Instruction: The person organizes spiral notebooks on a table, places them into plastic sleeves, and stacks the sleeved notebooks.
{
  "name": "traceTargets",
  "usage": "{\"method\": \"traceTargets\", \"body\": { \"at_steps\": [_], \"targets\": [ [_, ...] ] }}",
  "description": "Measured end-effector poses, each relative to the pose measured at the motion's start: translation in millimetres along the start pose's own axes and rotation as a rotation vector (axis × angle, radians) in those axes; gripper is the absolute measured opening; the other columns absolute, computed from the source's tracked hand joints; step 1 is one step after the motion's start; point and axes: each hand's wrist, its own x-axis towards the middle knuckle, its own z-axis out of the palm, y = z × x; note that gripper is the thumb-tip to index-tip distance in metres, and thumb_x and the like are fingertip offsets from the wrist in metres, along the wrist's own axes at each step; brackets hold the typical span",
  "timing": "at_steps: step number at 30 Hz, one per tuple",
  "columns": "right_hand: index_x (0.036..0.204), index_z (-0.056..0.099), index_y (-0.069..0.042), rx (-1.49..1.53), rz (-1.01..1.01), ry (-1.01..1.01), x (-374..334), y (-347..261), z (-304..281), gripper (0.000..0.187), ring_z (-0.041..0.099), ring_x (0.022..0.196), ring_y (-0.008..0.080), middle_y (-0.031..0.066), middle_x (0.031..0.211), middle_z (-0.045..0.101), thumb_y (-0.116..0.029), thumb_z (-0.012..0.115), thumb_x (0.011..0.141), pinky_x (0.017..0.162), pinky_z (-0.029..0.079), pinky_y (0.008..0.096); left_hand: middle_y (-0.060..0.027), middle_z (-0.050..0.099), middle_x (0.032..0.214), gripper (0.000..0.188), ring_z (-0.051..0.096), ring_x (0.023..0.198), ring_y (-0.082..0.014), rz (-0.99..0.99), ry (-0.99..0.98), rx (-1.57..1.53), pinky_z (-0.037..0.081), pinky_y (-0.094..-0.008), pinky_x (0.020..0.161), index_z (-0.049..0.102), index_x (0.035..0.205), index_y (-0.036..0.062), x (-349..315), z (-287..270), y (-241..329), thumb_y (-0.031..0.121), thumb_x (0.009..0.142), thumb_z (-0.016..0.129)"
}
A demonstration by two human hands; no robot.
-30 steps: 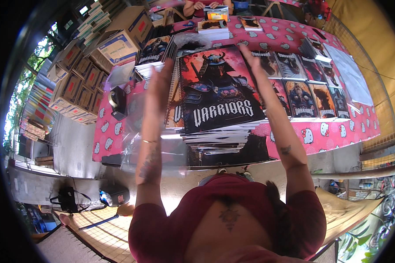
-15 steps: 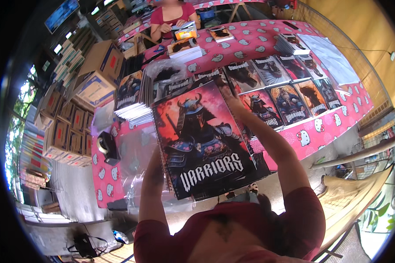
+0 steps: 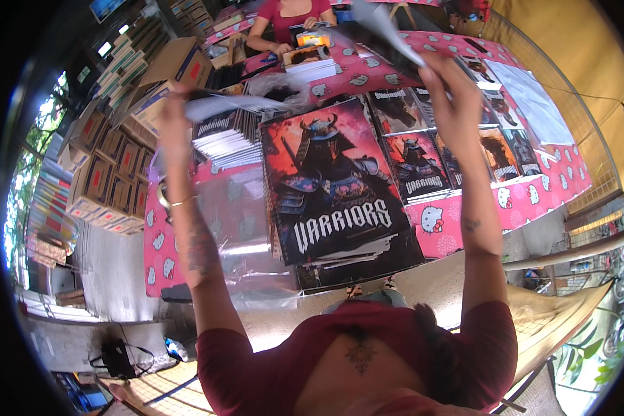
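Note:
My left hand (image 3: 176,118), smeared by motion, is raised at the left with a pale thin sheet (image 3: 232,107) at its fingers. My right hand (image 3: 454,100) is lifted at the right, its fingers closed on a dark-and-white sheet (image 3: 388,41), also blurred. Whether these are loose sheets or thin notebooks I cannot make out. Between my forearms lies a large spiral notebook (image 3: 333,180) with an armoured warrior on its red and black cover. It rests on other notebooks at the table's near edge, touched by neither hand.
Rows of warrior-cover notebooks (image 3: 416,163) lie right on the pink patterned table (image 3: 444,239). A notebook stack (image 3: 232,142) and clear plastic sheeting (image 3: 236,208) are at the left. Cardboard boxes (image 3: 104,197) are piled beyond. Across the table, a person in red (image 3: 295,21) handles small items.
Both my hands have left the large notebook and risen apart, now with thin sheets at them. The notebook has come to lie farther from me on the table.

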Motion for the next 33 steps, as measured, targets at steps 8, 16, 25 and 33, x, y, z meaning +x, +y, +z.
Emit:
{"method": "traceTargets", "body": {
  "at_steps": [8, 16, 25, 33],
  "targets": [
    [0.105, 0.070, -0.015, 0.104, -0.483, -0.708, -59.4, -91.3, -40.5, 0.033, 0.059, 0.097, 0.0187, -0.0016, 0.104, 0.066, -0.033, 0.071, 0.077, 0.081, 0.048, 0.0351, -0.0195, 0.065, 0.098, 0.055, 0.063, 0.092, -0.0298, 0.378, 0.231, -0.128, 0.048, -0.0413, 0.085, 0.055, 0.112, -0.0052, -5.5, -169.8, 196.2, 0.046, 0.098, 0.042],
    [0.106, 0.068, -0.002, 0.324, 0.170, -0.284, -51.4, 46.2, -16.0, 0.023, 0.065, 0.084, 0.0238, 0.0148, 0.096, 0.068, -0.019, 0.060, 0.092, 0.073, 0.049, 0.0323, -0.0110, 0.060, 0.085, 0.027, 0.057, 0.068, -0.0229, -0.135, -0.461, 0.629, 0.046, -0.0370, 0.062, 0.055, 0.105, 0.0019, -47.3, 46.9, 215.5, 0.027, 0.097, 0.050],
    [0.106, 0.068, -0.009, -0.404, 0.665, -0.353, -133.1, 437.7, -54.1, 0.038, 0.062, 0.100, 0.0390, 0.0237, 0.107, 0.064, -0.040, 0.062, 0.084, 0.088, 0.048, 0.0468, -0.0145, 0.065, 0.100, 0.032, 0.063, 0.083, -0.0225, 0.180, -0.142, 0.017, 0.050, -0.0349, 0.073, 0.058, 0.116, 0.0010, -231.8, 139.5, 271.9, 0.022, 0.092, 0.059],
    [0.131, 0.044, -0.002, -0.643, 0.604, -0.692, -124.5, 436.2, 7.8, 0.082, 0.054, 0.116, 0.0399, 0.0239, 0.123, 0.056, -0.043, 0.079, 0.070, 0.099, 0.044, 0.0443, -0.0211, 0.065, 0.103, 0.048, 0.064, 0.095, -0.0346, -0.222, 0.045, 0.599, 0.051, -0.0404, 0.080, 0.061, 0.110, -0.0042, -198.4, 440.8, 4.0, 0.036, 0.085, 0.068]
  ]
}}
